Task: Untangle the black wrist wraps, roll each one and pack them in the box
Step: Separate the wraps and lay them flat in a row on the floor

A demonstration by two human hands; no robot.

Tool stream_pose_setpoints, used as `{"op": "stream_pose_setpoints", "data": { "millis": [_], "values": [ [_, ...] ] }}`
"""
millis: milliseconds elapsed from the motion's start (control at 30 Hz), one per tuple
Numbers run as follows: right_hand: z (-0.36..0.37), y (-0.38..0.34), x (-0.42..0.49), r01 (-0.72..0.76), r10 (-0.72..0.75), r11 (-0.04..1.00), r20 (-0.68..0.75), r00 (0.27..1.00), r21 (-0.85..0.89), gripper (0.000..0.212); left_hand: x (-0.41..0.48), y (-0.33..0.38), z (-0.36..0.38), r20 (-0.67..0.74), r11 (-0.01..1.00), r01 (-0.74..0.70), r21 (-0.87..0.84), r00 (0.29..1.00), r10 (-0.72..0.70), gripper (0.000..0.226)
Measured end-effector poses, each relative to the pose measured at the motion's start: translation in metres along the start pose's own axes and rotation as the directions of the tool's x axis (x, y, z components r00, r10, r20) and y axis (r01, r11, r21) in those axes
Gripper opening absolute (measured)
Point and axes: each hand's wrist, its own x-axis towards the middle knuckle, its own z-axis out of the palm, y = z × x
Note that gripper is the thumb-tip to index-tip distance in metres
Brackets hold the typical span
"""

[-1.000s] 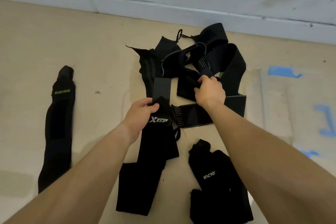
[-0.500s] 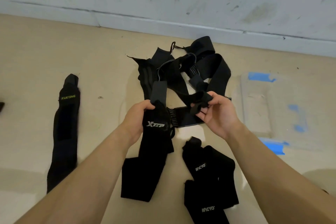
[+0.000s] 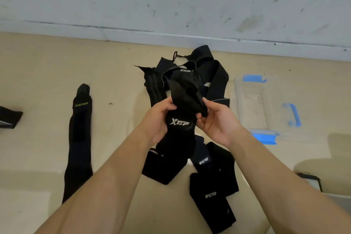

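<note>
Beige floor (image 3: 47, 74) by scuffed white wall: left hand (image 3: 157, 119) & right hand (image 3: 218, 121) both grip black XTEP wrist wrap (image 3: 180, 119), lifted above tangled black wraps (image 3: 209, 74) at centre.

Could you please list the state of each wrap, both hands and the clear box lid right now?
XTEP wrap: lifted, gripped by both hands.
Left hand: closed on it.
Right hand: pinching it.
Tangled wraps: still knotted.
XUEYING wrap: flat, unrolled.
IINCYO wraps: flat, overlapping.
Clear lid: lying flat.
</note>
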Motion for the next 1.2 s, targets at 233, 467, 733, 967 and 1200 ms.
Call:
{"op": "stream_pose_setpoints", "data": {
  "millis": [233,467,733,967,1200],
  "values": [
    [0.003,0.017,-0.010,0.010,-0.076,0.971,-0.266,0.961,-0.240,0.020,-0.018,-0.028,-0.008,-0.012,0.983,0.161,-0.090,0.987,-0.163,0.040],
    [-0.043,0.051,-0.016,-0.033,-0.225,0.717,-0.276,0.934,-0.696,0.020,-0.034,-0.053,-0.071,-0.294,0.947,0.289,-0.141,0.901,-0.319,0.039],
    [-0.070,0.078,0.000,-0.326,0.229,0.105,-0.296,0.927,-0.940,0.028,0.002,-0.049,-0.064,-0.442,0.979,0.197,-0.050,0.875,-0.198,0.026],
    [-0.050,0.020,0.091,-0.122,-0.303,0.240,-0.194,0.933,-0.963,0.033,0.039,-0.039,-0.066,-0.438,0.993,0.109,0.051,0.896,-0.076,0.022],
    [-0.032,-0.011,0.186,-0.171,-0.269,0.423,-0.303,0.914,-0.890,0.040,0.064,-0.043,-0.081,-0.432,0.995,0.085,-0.060,0.896,-0.103,0.024]
  ]
}}
